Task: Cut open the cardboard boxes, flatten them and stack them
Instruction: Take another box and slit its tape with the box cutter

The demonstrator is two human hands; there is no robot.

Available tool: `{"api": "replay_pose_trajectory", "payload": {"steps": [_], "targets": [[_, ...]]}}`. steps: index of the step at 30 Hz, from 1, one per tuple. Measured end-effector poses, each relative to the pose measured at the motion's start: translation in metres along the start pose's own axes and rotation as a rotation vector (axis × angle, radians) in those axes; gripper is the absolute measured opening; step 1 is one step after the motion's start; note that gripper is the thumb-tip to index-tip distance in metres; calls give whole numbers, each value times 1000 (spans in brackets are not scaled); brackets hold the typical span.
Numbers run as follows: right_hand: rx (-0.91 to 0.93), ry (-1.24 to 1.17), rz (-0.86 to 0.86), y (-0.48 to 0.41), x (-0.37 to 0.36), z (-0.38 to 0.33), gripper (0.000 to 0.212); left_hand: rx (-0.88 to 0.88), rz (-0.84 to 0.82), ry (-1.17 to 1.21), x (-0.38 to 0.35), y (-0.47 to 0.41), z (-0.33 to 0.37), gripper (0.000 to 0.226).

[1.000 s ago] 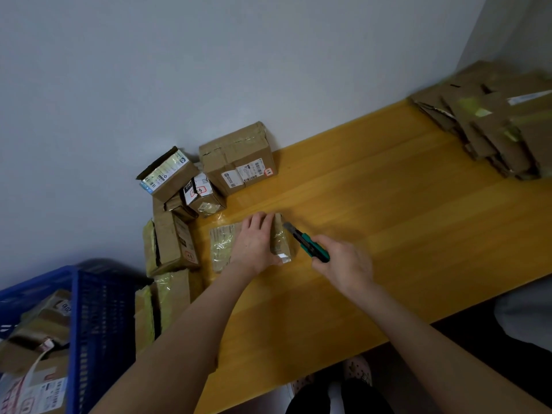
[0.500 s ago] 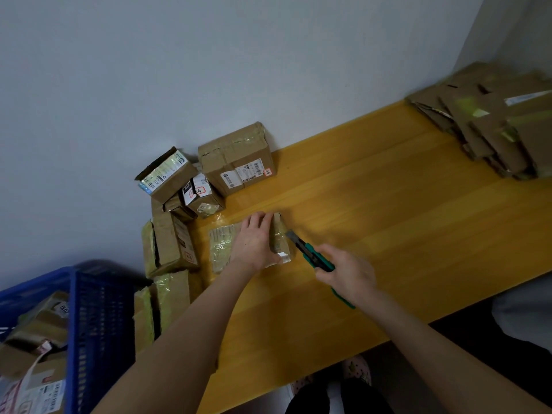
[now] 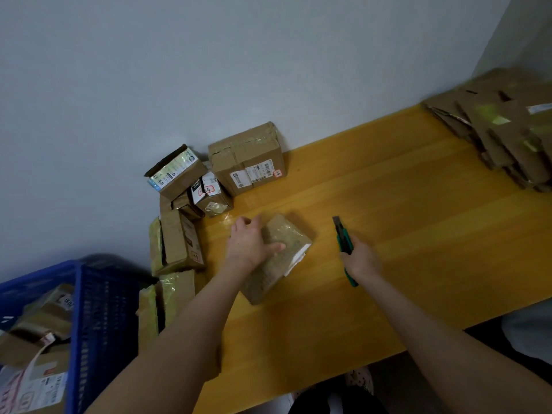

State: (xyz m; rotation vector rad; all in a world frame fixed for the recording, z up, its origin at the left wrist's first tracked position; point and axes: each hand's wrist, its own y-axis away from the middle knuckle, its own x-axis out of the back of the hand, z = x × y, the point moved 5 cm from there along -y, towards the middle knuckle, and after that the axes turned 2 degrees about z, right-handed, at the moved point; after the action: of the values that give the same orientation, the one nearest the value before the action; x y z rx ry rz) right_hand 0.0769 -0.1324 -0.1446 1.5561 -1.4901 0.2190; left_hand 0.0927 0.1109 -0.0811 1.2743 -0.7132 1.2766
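**A:** Saw the small taped box [image 3: 276, 258] lying flat on the yellow wooden table [image 3: 403, 210], turned at an angle, with some white label or paper sticking out at its right edge. Left hand [image 3: 249, 245] spread flat on top of it, fingers apart, thumb stretched across the lid. Pressing down on it, not clamped around it.

**B:** And the cutter?

**A:** Green utility knife [image 3: 343, 242] gripped in the right hand [image 3: 360, 259], fist closed around the handle, blade end pointing away toward the wall. Held off to the right of the box, clear of it, not touching cardboard.

**B:** Blade out or retracted?

**A:** Looked like a dark tip poking out at the far end, but couldn't tell for sure, too small.

**B:** Rest of the pile?

**A:** Bunch of uncut boxes [image 3: 245, 158] crowded against the grey wall [image 3: 209, 70] at the table's left end, biggest one with shipping labels on its front, smaller ones jumbled beside it, a couple more standing along the left edge. Blue plastic crate [image 3: 98, 309] past that edge at lower left, more parcels inside. Stack of flattened cardboard [image 3: 507, 138] way over at the far right corner, well apart from the box being worked on.
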Motion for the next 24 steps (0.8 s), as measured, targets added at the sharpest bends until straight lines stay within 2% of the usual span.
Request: {"api": "replay_pose_trajectory", "payload": {"steps": [4,6,9,12,14,17,21,24], "targets": [[-35,67,-47,-12,-8,1,60,-35,-128,109,-6,18,-39,100],[-10,93,-31,-12,-8,-6,57,-104,-111,79,-7,26,-44,95],[104,88,44,-1,-4,-34,45,-86,-61,67,-6,28,-43,87],[126,-60,-154,21,-24,-65,50,-45,-66,83,-15,32,-31,84],[-3,-217,-316,33,-43,-71,40,-45,-54,56,-21,35,-24,84],[-169,-355,-398,39,-56,-72,30,-34,-36,25,-23,36,-23,86],[-149,-305,-309,33,-59,-77,16,-41,12,-116,-15,34,-15,92],[-122,-258,-242,31,-59,-77,10,-39,55,-211,-10,31,0,85]]}}
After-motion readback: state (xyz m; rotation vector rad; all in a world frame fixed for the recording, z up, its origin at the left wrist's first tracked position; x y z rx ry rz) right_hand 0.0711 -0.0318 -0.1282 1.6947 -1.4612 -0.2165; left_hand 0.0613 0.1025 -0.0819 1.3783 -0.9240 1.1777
